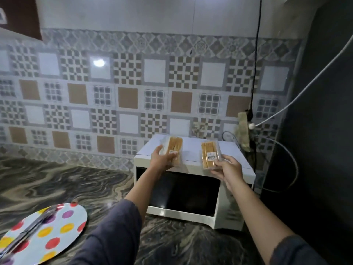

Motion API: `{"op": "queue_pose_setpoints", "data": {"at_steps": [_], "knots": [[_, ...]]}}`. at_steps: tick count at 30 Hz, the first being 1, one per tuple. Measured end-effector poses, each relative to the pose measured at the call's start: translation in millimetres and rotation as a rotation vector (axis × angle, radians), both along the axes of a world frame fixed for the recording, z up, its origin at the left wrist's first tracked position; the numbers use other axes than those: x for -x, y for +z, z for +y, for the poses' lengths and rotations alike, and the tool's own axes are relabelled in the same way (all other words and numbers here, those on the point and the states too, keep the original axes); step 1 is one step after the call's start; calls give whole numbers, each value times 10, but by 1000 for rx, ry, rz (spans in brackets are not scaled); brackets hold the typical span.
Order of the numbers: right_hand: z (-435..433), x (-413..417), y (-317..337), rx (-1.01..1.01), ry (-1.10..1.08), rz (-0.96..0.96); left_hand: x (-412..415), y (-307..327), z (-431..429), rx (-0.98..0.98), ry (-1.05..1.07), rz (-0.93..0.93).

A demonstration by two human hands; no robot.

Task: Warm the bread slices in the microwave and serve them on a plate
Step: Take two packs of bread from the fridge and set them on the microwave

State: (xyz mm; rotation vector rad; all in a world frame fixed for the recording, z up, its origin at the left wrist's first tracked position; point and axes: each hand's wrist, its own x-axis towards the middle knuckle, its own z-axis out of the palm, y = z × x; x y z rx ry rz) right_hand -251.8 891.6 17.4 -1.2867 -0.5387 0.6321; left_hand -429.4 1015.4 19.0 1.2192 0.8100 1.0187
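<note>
A white microwave [193, 155] with a dark, closed door stands on the marbled counter at centre right. My left hand [162, 158] grips a clear pack of bread slices [174, 147] that lies on or just above the microwave's top. My right hand [228, 170] holds a second clear pack of bread slices [209, 153] with a white label, lifted above the microwave's front edge. A white plate with coloured dots [63, 226] sits at the lower left of the counter, and tongs [28, 232] lie across it.
A patterned tile wall runs behind the counter [57, 184]. Black and white cables [256, 73] hang at the right, beside a wall socket [246, 123]. A dark wall or appliance side [315, 131] closes the right side.
</note>
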Motion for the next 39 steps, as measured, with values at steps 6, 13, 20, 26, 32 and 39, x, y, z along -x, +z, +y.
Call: {"op": "queue_pose_setpoints", "data": {"at_steps": [6,13,20,26,32,39], "knots": [[410,-147,37,141,-94,-184,-206,-64,458,-71,68,164],[620,-237,147,346,-187,-541,-197,6,726,-245,49,453],[718,-246,114,428,-231,-538,-199,20,834,-301,-34,506],[754,-259,140,451,-242,-511,-331,46,814,-345,8,567],[745,-228,76,447,-286,-543,-436,6,794,-410,85,571],[419,-113,58,395,-221,-536,-464,0,451,-449,240,378]]}}
